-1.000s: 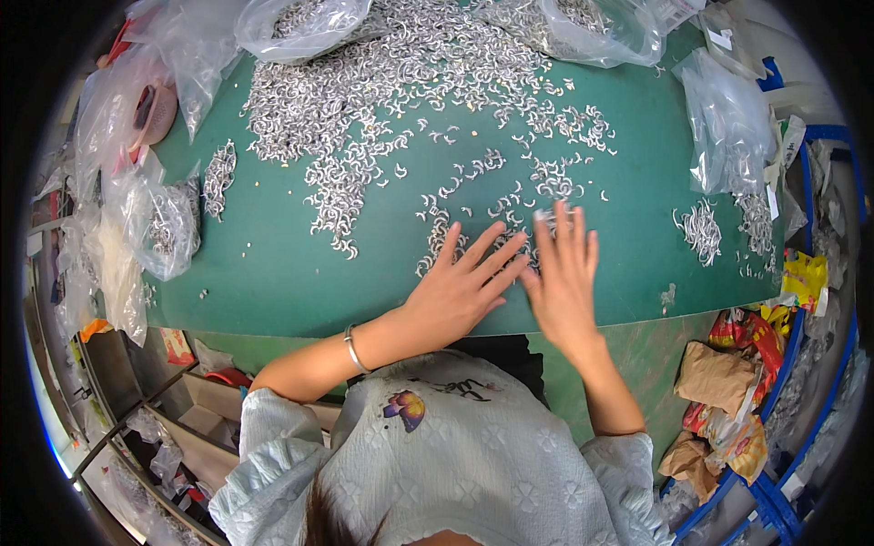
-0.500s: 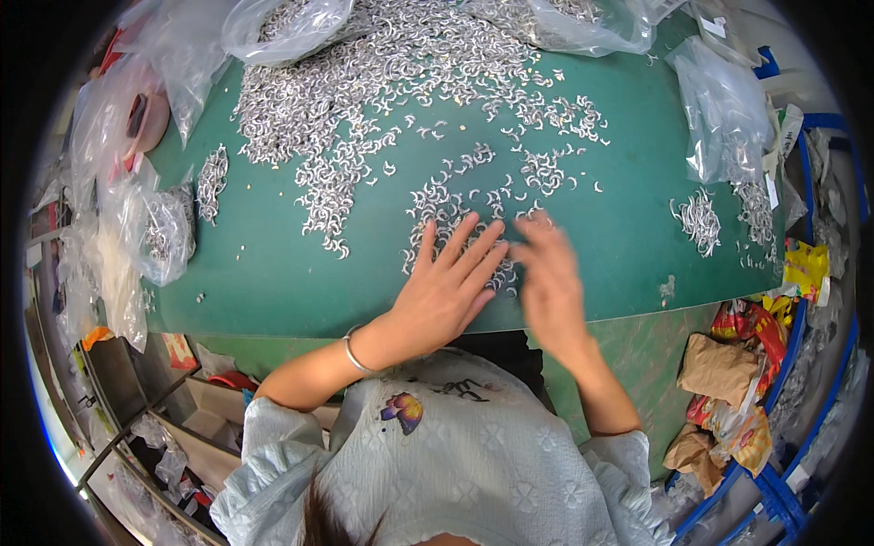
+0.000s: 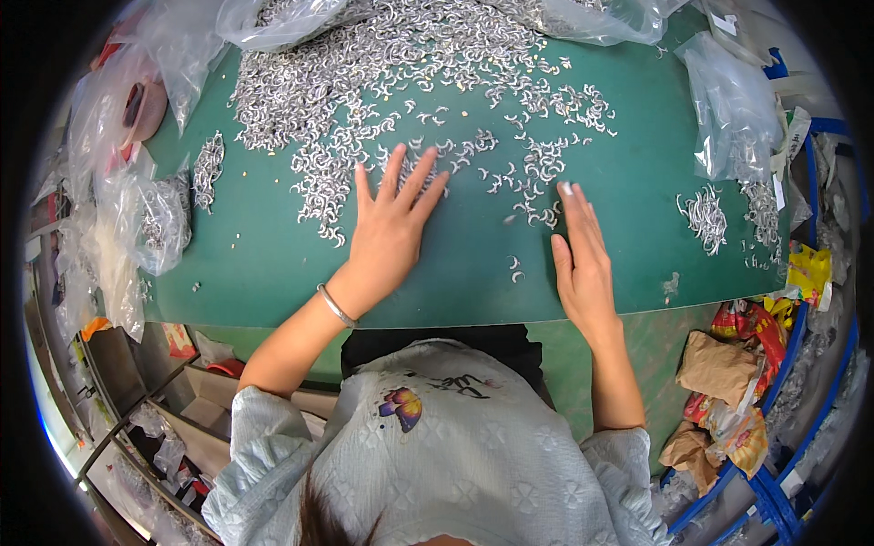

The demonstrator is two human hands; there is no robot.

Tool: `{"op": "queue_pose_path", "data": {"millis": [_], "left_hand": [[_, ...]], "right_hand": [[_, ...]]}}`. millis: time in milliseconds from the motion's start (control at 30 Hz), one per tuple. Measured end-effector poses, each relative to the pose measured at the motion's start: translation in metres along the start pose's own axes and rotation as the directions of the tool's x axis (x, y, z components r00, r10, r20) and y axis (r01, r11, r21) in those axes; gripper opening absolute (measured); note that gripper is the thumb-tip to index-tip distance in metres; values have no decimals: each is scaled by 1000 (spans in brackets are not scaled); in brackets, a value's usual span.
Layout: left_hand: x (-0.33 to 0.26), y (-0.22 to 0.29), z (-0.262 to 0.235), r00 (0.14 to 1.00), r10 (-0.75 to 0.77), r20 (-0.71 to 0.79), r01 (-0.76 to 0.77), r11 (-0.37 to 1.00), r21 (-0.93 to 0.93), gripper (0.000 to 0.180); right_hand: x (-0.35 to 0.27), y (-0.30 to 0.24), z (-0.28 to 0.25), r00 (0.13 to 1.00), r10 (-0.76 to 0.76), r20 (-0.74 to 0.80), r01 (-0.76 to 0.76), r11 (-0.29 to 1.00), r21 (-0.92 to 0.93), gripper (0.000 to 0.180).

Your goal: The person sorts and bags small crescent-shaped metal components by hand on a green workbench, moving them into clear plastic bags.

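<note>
Left hand (image 3: 390, 232) flat, fingers spread — right hand (image 3: 581, 264) flat, fingers together.

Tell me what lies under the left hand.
The left hand rests flat on the green mat, its fingers over small silver curved metal pieces. Any pieces beneath the palm are hidden.

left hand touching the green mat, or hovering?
Touching. The head view shows the left hand lying flat, fingers spread, on the green mat, fingertips among the small curved metal pieces.
</note>
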State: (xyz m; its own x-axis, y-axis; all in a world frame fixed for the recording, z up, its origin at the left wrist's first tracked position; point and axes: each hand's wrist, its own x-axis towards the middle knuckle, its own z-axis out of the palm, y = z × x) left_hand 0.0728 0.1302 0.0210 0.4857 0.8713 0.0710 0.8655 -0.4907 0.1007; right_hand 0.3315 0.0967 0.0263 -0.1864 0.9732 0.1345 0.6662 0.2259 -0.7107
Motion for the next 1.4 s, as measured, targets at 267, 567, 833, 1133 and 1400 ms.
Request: {"op": "queue_pose_path", "data": {"millis": [267,567,833,1133,1400], "left_hand": [[-24,44,-8,997,63,39,-51,964,-260,56],[-44,29,-14,999,46,-2,-44,955,-294,58],[-33,33,-4,990,127,55,-108,958,-265,58],[-23,8,-8,996,-89,12,89,983,-159,60],[-23,-3,-3,998,-64,0,61,960,-274,52]], "right_hand": [[-4,-11,7,996,-62,71,68,994,-84,49],[33,-18,14,992,-114,44,121,970,-210,56],[30,-20,20,932,-161,324,206,972,-113,49],[109,11,10,989,-145,23,147,964,-223,47],[93,6,23,924,-229,308,317,907,-276,51]]}}
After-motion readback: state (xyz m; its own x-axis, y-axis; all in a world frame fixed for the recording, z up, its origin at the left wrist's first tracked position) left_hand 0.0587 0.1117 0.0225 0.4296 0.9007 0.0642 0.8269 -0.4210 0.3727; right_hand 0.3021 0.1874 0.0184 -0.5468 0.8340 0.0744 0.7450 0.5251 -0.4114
